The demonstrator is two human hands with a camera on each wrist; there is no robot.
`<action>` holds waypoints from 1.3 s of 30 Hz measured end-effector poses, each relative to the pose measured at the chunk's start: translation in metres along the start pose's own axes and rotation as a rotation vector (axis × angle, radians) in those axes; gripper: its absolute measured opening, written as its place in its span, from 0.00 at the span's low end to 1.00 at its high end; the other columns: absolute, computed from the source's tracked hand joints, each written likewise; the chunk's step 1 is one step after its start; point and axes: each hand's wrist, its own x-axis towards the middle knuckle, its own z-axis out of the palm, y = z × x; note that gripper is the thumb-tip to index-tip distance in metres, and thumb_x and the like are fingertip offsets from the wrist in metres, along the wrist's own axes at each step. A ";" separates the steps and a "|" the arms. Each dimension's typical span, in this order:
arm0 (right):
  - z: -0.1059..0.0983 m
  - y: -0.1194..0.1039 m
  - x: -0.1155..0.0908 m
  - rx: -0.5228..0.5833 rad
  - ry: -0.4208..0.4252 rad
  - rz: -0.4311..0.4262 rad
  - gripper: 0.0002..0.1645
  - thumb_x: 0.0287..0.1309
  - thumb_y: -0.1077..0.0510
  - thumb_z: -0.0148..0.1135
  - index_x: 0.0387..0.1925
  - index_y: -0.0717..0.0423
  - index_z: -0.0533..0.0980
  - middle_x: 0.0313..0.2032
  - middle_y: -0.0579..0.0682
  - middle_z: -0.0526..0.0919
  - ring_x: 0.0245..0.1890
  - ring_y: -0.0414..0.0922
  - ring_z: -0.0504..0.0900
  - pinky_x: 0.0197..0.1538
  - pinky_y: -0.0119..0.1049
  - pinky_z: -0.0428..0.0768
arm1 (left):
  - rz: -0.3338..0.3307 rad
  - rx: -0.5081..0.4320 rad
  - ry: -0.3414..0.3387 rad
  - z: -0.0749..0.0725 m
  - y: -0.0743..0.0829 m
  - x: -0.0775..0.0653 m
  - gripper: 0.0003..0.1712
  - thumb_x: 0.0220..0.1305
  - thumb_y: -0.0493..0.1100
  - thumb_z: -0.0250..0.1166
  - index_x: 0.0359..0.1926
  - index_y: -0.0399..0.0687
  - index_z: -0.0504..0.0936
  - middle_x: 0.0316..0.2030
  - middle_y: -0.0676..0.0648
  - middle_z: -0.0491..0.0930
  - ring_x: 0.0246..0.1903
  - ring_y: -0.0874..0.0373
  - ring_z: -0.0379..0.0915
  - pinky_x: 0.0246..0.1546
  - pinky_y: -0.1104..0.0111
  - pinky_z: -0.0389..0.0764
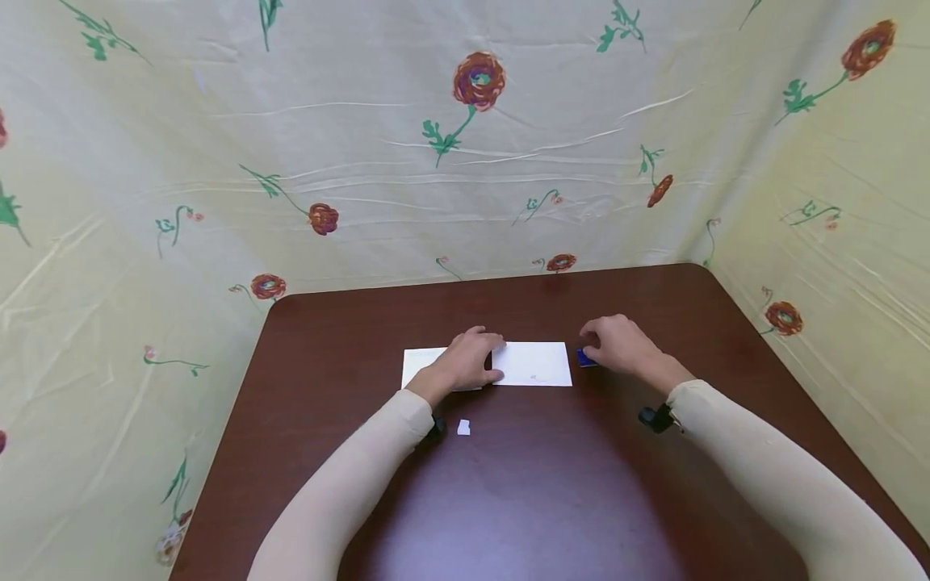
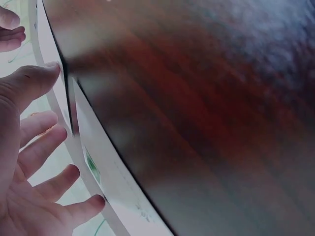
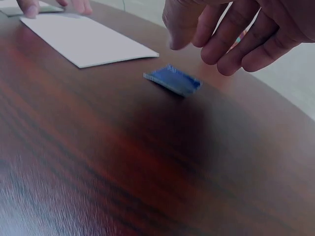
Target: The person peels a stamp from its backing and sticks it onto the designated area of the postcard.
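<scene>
Two flat white envelope-like rectangles lie side by side on the table. My left hand (image 1: 465,361) reaches over the left rectangle (image 1: 421,363), its thumb and fingertips resting at the near end of the right rectangle (image 1: 534,365). Those fingers are spread and fairly straight in the left wrist view, where the nearer rectangle (image 2: 115,191) bears a green patch and faint marks. Beside the right rectangle is a small flat blue square piece (image 3: 174,80). Just above and beyond it hovers my right hand (image 1: 620,345), fingers loosely bent, with a gap between fingertips and blue piece in the right wrist view.
A small white scrap (image 1: 464,428) lies on the dark brown table (image 1: 552,500), nearer to me than the rectangles. Flower-printed cloth (image 1: 378,161) hangs behind the table's far edge and along both sides. Dark wrist devices sit under both sleeves.
</scene>
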 end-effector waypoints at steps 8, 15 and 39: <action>0.013 0.008 -0.002 -0.038 -0.022 -0.018 0.18 0.58 0.55 0.71 0.48 0.59 0.83 0.42 0.54 0.87 0.35 0.46 0.80 0.47 0.48 0.84 | -0.010 -0.007 -0.032 0.000 0.001 -0.001 0.30 0.63 0.52 0.69 0.64 0.47 0.78 0.66 0.49 0.75 0.72 0.39 0.59 0.67 0.45 0.66; 0.018 0.009 -0.005 -0.086 -0.001 -0.045 0.16 0.57 0.56 0.70 0.45 0.61 0.83 0.39 0.54 0.85 0.37 0.47 0.80 0.46 0.49 0.83 | -0.008 -0.020 -0.047 0.000 0.002 -0.002 0.30 0.64 0.53 0.68 0.65 0.47 0.77 0.68 0.48 0.73 0.72 0.37 0.58 0.69 0.44 0.63; 0.024 0.015 -0.004 -0.021 0.047 -0.014 0.11 0.53 0.57 0.72 0.36 0.58 0.79 0.32 0.52 0.79 0.31 0.47 0.75 0.37 0.44 0.80 | -0.029 -0.030 -0.065 -0.002 0.003 -0.001 0.30 0.65 0.52 0.67 0.65 0.47 0.77 0.69 0.49 0.72 0.72 0.37 0.58 0.71 0.45 0.60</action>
